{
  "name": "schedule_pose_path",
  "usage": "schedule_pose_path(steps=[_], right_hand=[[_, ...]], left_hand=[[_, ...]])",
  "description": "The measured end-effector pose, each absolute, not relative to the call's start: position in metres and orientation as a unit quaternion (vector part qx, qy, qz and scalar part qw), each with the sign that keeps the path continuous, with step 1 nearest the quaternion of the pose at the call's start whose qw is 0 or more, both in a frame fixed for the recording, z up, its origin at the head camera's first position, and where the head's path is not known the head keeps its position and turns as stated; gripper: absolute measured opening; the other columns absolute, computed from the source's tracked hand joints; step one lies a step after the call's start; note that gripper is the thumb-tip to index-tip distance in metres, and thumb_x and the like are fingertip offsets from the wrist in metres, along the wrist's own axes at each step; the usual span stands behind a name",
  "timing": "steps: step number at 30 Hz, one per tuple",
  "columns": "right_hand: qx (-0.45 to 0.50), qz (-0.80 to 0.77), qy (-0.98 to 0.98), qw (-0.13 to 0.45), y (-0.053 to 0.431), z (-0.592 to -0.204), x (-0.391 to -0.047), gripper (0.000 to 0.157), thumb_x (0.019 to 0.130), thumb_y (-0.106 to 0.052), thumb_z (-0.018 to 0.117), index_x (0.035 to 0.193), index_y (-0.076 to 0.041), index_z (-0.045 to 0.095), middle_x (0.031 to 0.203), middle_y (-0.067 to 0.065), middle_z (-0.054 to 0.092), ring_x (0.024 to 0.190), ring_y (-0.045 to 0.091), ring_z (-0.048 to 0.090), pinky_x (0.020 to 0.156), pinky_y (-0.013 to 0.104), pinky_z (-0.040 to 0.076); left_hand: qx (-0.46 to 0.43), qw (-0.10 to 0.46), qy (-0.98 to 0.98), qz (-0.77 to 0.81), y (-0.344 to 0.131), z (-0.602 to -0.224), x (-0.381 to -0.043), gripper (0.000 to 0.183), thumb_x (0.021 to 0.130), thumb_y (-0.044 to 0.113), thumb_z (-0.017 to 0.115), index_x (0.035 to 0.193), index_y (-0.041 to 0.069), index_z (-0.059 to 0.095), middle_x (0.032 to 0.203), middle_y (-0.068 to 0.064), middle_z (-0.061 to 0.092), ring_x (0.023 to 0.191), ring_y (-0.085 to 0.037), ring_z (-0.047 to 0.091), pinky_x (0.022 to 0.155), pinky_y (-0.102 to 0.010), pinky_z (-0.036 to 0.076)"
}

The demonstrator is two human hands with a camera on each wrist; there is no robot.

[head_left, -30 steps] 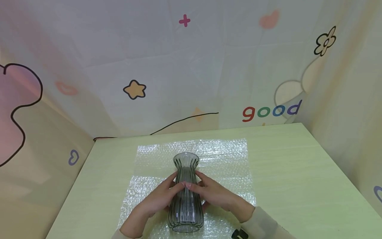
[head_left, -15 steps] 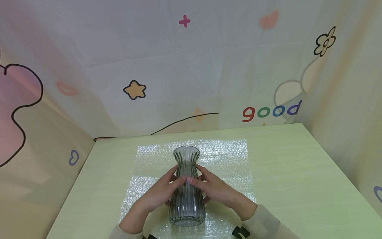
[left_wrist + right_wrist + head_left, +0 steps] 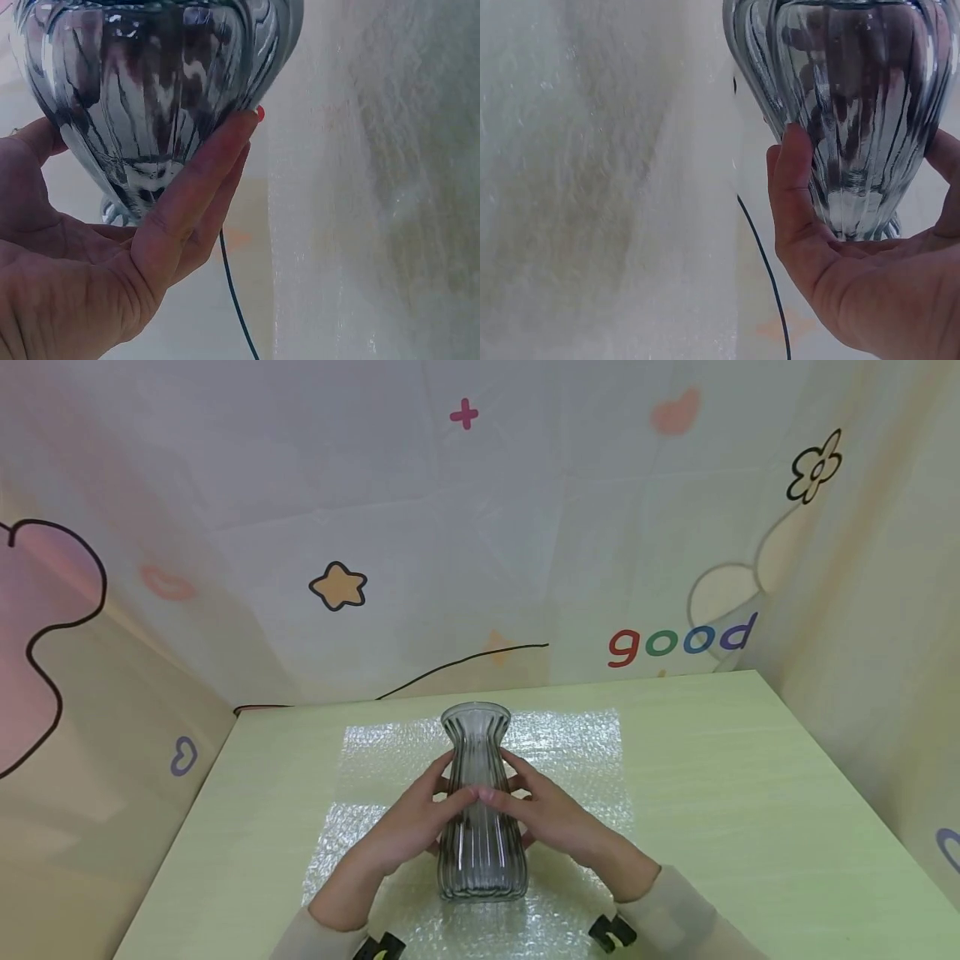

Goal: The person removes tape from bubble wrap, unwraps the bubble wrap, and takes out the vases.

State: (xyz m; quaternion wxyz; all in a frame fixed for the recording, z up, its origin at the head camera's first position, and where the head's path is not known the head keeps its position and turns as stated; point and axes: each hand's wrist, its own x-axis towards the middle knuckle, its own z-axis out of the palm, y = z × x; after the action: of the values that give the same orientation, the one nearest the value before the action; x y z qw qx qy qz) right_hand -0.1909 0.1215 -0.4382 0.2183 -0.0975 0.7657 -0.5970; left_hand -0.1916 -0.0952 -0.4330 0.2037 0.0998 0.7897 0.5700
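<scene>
A ribbed grey glass vase [image 3: 482, 860] with a flared rim stands between both hands in the head view, its mouth pointing up and away. The left hand [image 3: 418, 817] grips its left side, the thumb lying across the front. From the right side the right hand [image 3: 551, 817] holds it the same way, and the two thumb tips meet near the vase's middle. In the left wrist view, fingers [image 3: 196, 187] curl along the vase's [image 3: 150, 90] wall. The right wrist view shows the right hand's fingers [image 3: 791, 187] against the opposite side of the glass. Other fingers are hidden behind the vase.
A sheet of bubble wrap [image 3: 570, 760] lies flat under the vase and hands on the pale green table [image 3: 735, 827]. Behind and beside the table hangs a printed curtain [image 3: 465, 527]. Black wrist straps [image 3: 612, 933] show at the sleeves.
Both hands have moved the vase upward in the head view, away from the body and slightly right. The grip looks the same, and the bubble wrap has not moved.
</scene>
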Motion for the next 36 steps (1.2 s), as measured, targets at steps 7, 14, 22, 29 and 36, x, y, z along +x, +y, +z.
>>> schedule_pose_path(steps=[7,14,22,29,36], right_hand=[[-0.128,-0.599,0.761,0.214,0.130,-0.431,-0.197,0.072,0.092,-0.045,0.063,0.152,-0.030,0.026,0.142,0.005,0.049,0.115,0.026,0.058,0.074,0.038,0.055],[-0.153,-0.565,0.789,0.187,0.141,-0.422,-0.202,0.077,0.088,-0.043,0.069,0.151,-0.035,0.026,0.142,0.002,0.049,0.112,0.024,0.061,0.082,0.038,0.055],[-0.173,-0.537,0.815,0.135,0.147,-0.420,-0.207,0.083,0.083,-0.044,0.073,0.151,-0.039,0.025,0.145,-0.003,0.046,0.117,0.025,0.058,0.092,0.042,0.052],[-0.182,-0.524,0.826,0.103,0.152,-0.421,-0.211,0.088,0.080,-0.045,0.075,0.152,-0.040,0.024,0.150,-0.006,0.040,0.123,0.026,0.055,0.094,0.044,0.051],[-0.214,-0.532,0.814,0.090,0.156,-0.419,-0.216,0.091,0.080,-0.040,0.076,0.151,-0.044,0.019,0.156,-0.010,0.029,0.130,0.029,0.050,0.095,0.043,0.052]], left_hand=[[0.107,0.186,0.780,0.587,-0.090,-0.429,-0.198,0.081,0.087,0.053,0.065,0.151,0.042,0.016,0.140,-0.012,0.042,0.112,-0.030,0.060,0.069,-0.041,0.057],[0.143,0.151,0.791,0.575,-0.085,-0.429,-0.204,0.086,0.085,0.051,0.068,0.153,0.034,0.018,0.141,0.000,0.046,0.113,-0.022,0.062,0.080,-0.039,0.057],[0.170,0.113,0.800,0.564,-0.080,-0.427,-0.210,0.082,0.084,0.050,0.071,0.151,0.031,0.028,0.135,0.004,0.051,0.114,-0.022,0.061,0.081,-0.037,0.056],[0.195,0.093,0.807,0.549,-0.076,-0.420,-0.214,0.079,0.083,0.050,0.072,0.147,0.040,0.027,0.142,0.010,0.044,0.122,-0.026,0.057,0.087,-0.039,0.055],[0.220,0.083,0.806,0.544,-0.073,-0.414,-0.218,0.083,0.085,0.041,0.073,0.149,0.043,0.020,0.147,0.010,0.039,0.126,-0.029,0.054,0.090,-0.040,0.054]])
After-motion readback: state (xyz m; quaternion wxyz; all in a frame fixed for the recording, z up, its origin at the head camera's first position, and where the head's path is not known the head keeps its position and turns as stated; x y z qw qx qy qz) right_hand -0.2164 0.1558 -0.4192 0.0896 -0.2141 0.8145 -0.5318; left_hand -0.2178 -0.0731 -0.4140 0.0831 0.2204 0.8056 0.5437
